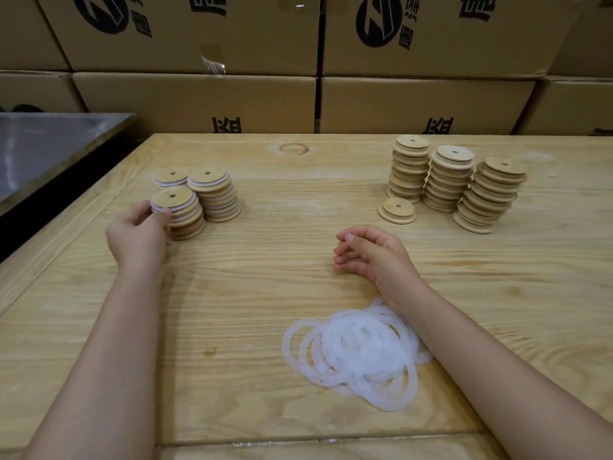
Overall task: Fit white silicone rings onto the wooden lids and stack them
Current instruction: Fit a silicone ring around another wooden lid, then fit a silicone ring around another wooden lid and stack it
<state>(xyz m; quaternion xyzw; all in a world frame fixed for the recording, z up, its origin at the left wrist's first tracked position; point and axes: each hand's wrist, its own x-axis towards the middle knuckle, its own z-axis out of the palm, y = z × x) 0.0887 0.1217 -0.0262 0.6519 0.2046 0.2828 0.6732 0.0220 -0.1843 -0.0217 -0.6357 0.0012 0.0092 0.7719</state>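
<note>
Pinching top lid (172,196), left fingers (162,212) curled.

Bare table (282,200) lies open between ringed stacks (199,200) at left and plain stacks (454,180) at right; a ring pile (355,350) blocks the near middle, boxes (199,97) wall the back.

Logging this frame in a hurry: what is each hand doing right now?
Left hand: pinches the edge of the top lid of the near stack.
Right hand: loosely curled, holding nothing, resting on the table.
</note>
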